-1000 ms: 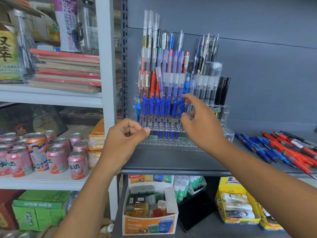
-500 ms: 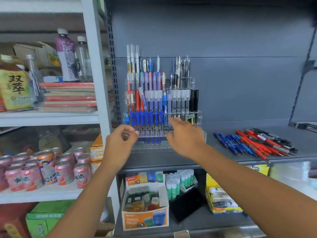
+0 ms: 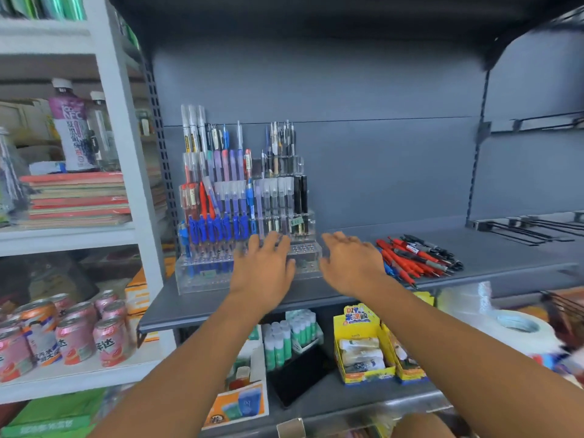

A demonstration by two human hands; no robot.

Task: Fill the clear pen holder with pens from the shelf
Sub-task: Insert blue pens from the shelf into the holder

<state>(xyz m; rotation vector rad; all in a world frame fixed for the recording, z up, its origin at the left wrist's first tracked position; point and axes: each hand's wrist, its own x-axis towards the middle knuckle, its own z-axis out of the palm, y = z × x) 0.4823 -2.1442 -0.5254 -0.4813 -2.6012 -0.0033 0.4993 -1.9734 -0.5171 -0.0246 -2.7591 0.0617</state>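
A clear tiered pen holder (image 3: pixel 202 279) stands on the grey shelf (image 3: pixel 316 298), packed with blue, purple, red and black pens; its front right holes look bare. My left hand (image 3: pixel 264 267) reaches over the holder's front right part with fingers spread and holds nothing. To the right of the holder my right hand (image 3: pixel 350 263) hovers, fingers straight and empty. A loose pile of red, blue and black pens (image 3: pixel 417 254) lies on the shelf just right of my right hand.
White shelving on the left carries stacked notebooks (image 3: pixel 76 200), a bottle (image 3: pixel 74 131) and pink cans (image 3: pixel 76 336). Below the grey shelf sit glue sticks (image 3: pixel 290 339), a yellow box (image 3: pixel 363 352) and a carton. Wire hooks (image 3: pixel 521 232) stick out at right.
The camera pulled back and up. My left hand opened from a loose fist and moved right onto the holder's front. My right hand left the pens in the holder and shifted right.
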